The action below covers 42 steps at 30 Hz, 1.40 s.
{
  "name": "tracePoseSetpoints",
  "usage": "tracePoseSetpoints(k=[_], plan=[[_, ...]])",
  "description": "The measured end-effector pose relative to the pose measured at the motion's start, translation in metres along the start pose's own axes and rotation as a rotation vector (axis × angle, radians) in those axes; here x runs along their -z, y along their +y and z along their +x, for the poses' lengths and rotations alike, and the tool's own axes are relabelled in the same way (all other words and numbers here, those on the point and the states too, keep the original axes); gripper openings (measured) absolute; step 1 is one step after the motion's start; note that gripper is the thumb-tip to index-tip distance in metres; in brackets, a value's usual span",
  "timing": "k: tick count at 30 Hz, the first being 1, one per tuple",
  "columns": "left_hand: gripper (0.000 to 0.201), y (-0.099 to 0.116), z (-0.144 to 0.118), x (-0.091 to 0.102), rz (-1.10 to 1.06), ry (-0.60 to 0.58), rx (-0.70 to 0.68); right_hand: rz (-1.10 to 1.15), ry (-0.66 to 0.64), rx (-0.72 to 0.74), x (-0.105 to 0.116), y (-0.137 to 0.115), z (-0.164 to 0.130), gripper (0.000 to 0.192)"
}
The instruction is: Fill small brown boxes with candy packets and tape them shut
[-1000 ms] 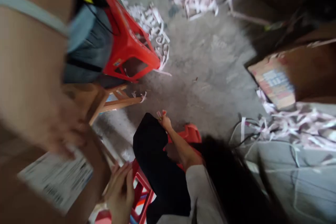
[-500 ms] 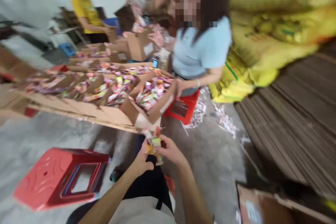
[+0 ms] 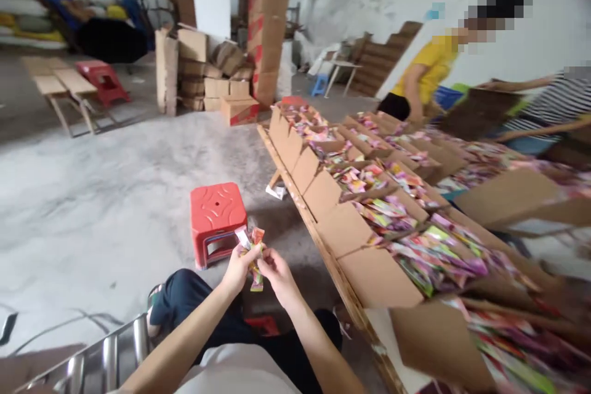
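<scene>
A small bunch of colourful wrapped packets (image 3: 257, 284) is held in front of my lap. My left hand (image 3: 237, 269) is closed around it, the thumb lying across the wrappers. Against the bunch's right side, the fingers of my right hand (image 3: 278, 272) are bent and pinched; its fingertips are partly hidden. Wrapper ends in white, orange and green stick out above and below my fingers. To the right of my hands, open cardboard boxes (image 3: 353, 274) full of similar packets (image 3: 438, 252) stand in rows on a long wooden-edged table (image 3: 318, 240).
A red plastic stool (image 3: 218, 203) stands just beyond my hands. Metal rungs (image 3: 109, 354) lie at lower left. Across the table, a person in yellow (image 3: 422, 74) leans over, beside one in stripes (image 3: 563, 98). Stacked cartons (image 3: 268, 37) and a wooden bench (image 3: 60, 83) are farther back.
My view has swung left, so the table now lies to my right and the person in light blue is out of sight. Both hands stay at the packets.
</scene>
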<state>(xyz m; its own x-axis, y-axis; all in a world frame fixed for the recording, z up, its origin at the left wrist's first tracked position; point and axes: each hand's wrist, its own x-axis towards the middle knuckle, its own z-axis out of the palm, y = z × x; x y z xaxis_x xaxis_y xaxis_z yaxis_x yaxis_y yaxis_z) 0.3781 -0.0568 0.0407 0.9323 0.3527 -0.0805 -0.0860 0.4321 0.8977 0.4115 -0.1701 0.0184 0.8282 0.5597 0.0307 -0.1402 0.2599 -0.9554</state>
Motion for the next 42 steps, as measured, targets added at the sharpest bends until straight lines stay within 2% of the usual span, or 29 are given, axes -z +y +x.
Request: tracePoseSetpoints(k=[3, 5, 7, 9, 11, 13, 16, 19, 21, 22, 24, 26, 27, 28, 30, 33, 36, 39, 42], plan=[[0.05, -0.006, -0.001, 0.006, 0.005, 0.074, 0.004, -0.072, -0.027, -0.048, 0.001, 0.005, -0.001, 0.044], [0.06, -0.009, -0.012, 0.001, -0.034, 0.126, 0.01, -0.126, -0.005, -0.095, 0.001, 0.001, -0.012, 0.037], [0.071, -0.012, -0.028, -0.007, -0.079, 0.183, 0.009, -0.151, -0.009, -0.183, 0.002, -0.007, -0.026, 0.036], [0.076, -0.015, -0.042, -0.008, -0.108, 0.214, -0.025, -0.152, -0.08, -0.303, 0.002, -0.01, -0.034, 0.041], [0.081, -0.019, -0.056, 0.003, -0.128, 0.246, -0.094, -0.154, -0.184, -0.39, -0.002, -0.006, -0.03, 0.045], [0.079, -0.021, -0.077, 0.023, -0.056, 0.362, -0.203, -0.172, -0.316, -0.408, -0.018, 0.003, -0.014, 0.049], [0.061, -0.014, -0.128, 0.049, 0.281, 0.64, -0.432, -0.226, -0.557, -0.284, -0.07, 0.006, 0.013, 0.054], [0.045, 0.008, -0.2, 0.064, 0.781, 0.886, -0.676, -0.202, -0.786, -0.017, -0.15, -0.01, 0.01, 0.06], [0.037, 0.027, -0.251, 0.071, 1.043, 1.102, -0.854, -0.153, -0.905, 0.133, -0.208, -0.021, -0.015, 0.057], [0.035, 0.037, -0.275, 0.076, 1.129, 1.251, -0.94, -0.139, -0.963, 0.176, -0.235, -0.024, -0.033, 0.055], [0.036, 0.047, -0.319, 0.087, 1.213, 1.619, -1.055, -0.158, -1.083, 0.239, -0.279, -0.023, -0.074, 0.056], [0.047, 0.042, -0.357, 0.103, 1.223, 1.904, -1.011, -0.268, -1.166, 0.323, -0.304, -0.013, -0.108, 0.068], [0.054, 0.033, -0.373, 0.112, 1.207, 1.968, -0.928, -0.345, -1.18, 0.375, -0.31, -0.005, -0.118, 0.075], [0.063, 0.022, -0.386, 0.122, 1.175, 1.977, -0.828, -0.422, -1.18, 0.427, -0.312, 0.003, -0.123, 0.079], [0.078, -0.003, -0.405, 0.144, 1.086, 1.882, -0.659, -0.529, -1.169, 0.509, -0.313, 0.017, -0.117, 0.08], [0.087, -0.022, -0.417, 0.173, 0.977, 1.677, -0.62, -0.574, -1.212, 0.541, -0.316, 0.035, -0.093, 0.077], [0.08, -0.005, -0.42, 0.194, 1.034, 1.424, -0.627, -0.567, -1.347, 0.546, -0.325, 0.053, -0.089, 0.079], [0.06, 0.022, -0.422, 0.204, 1.19, 1.166, -0.54, -0.688, -1.446, 0.665, -0.329, 0.072, -0.106, 0.082], [0.05, 0.033, -0.426, 0.206, 1.254, 1.096, -0.495, -0.89, -1.426, 0.795, -0.33, 0.078, -0.124, 0.083]])
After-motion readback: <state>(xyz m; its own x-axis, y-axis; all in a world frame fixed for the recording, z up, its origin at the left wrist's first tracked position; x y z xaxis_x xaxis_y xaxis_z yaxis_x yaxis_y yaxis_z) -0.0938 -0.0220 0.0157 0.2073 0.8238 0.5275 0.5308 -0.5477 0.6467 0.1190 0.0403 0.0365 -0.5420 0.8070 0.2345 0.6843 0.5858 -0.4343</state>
